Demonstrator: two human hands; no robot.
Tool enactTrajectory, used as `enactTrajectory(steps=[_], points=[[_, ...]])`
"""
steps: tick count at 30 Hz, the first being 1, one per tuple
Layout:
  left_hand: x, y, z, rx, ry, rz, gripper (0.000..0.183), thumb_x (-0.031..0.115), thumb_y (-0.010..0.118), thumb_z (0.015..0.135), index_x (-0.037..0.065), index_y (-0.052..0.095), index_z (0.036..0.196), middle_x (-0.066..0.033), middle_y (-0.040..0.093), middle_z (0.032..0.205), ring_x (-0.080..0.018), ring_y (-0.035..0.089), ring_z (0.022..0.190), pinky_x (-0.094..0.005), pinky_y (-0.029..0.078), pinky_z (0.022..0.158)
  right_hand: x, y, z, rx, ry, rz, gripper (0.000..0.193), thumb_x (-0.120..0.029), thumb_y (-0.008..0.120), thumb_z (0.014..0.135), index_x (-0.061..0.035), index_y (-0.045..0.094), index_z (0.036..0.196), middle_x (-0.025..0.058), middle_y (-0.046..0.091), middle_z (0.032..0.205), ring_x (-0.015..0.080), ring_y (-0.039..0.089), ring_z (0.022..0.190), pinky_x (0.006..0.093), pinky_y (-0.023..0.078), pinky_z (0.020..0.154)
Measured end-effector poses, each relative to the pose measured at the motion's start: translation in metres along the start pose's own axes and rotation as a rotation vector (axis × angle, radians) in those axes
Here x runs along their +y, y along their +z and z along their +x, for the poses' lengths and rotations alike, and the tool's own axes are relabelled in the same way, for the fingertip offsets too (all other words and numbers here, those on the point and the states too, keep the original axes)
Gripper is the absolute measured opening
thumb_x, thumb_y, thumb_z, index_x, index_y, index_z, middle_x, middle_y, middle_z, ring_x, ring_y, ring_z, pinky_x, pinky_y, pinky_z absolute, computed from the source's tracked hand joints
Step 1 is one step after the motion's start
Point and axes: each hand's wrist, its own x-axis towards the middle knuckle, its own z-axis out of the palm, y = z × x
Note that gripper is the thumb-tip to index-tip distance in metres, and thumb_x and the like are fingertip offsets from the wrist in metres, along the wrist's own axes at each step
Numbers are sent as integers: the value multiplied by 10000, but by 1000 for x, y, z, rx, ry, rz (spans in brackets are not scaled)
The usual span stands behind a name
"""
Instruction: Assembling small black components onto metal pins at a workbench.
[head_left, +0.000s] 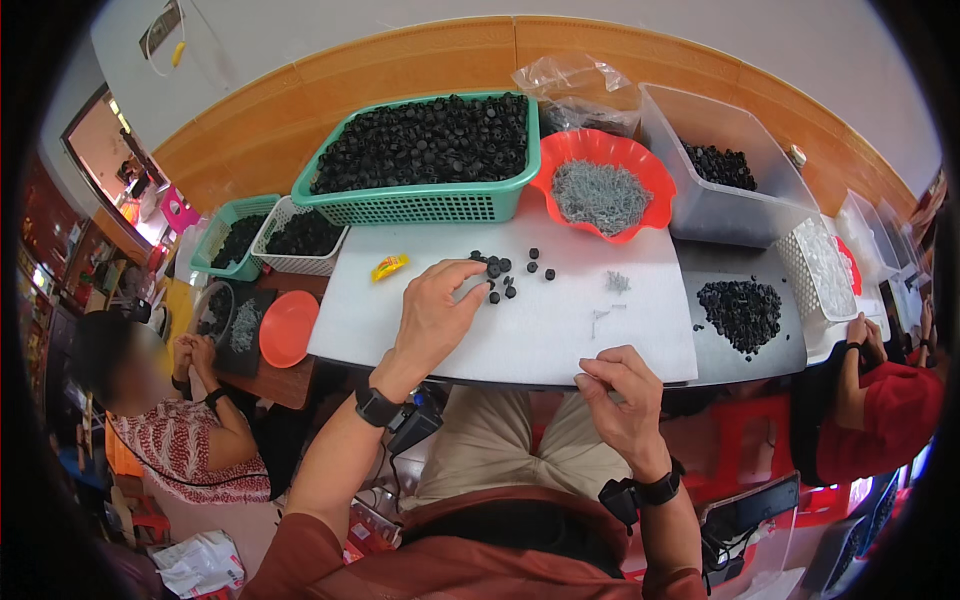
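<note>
Several loose black caps (508,272) lie mid-board, within our reach. Our left hand (435,310) rests on the white board (520,330), fingers spread open beside them, holding nothing. Our right hand (622,392) sits at the near edge, fingertips narrowly pinched; what they hold we cannot tell. Green basket (420,205) and red bowl (645,175) stand far, as stock.

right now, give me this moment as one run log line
left hand fingertips on small black caps | right hand pinched at white board edge, content unclear | red bowl of grey pins behind
</note>
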Motion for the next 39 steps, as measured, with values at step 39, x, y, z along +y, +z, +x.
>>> enactTrajectory(steps=[39], points=[[10,31,1,-31,434,312,149,18,739,830,41,717,976,-90,696,987,-303,637,986,-407,552,851,0,-3,0,-12,58,25,194,52,763,855,-2,739,1040,104,676,886,186,646,707,288,511,616]])
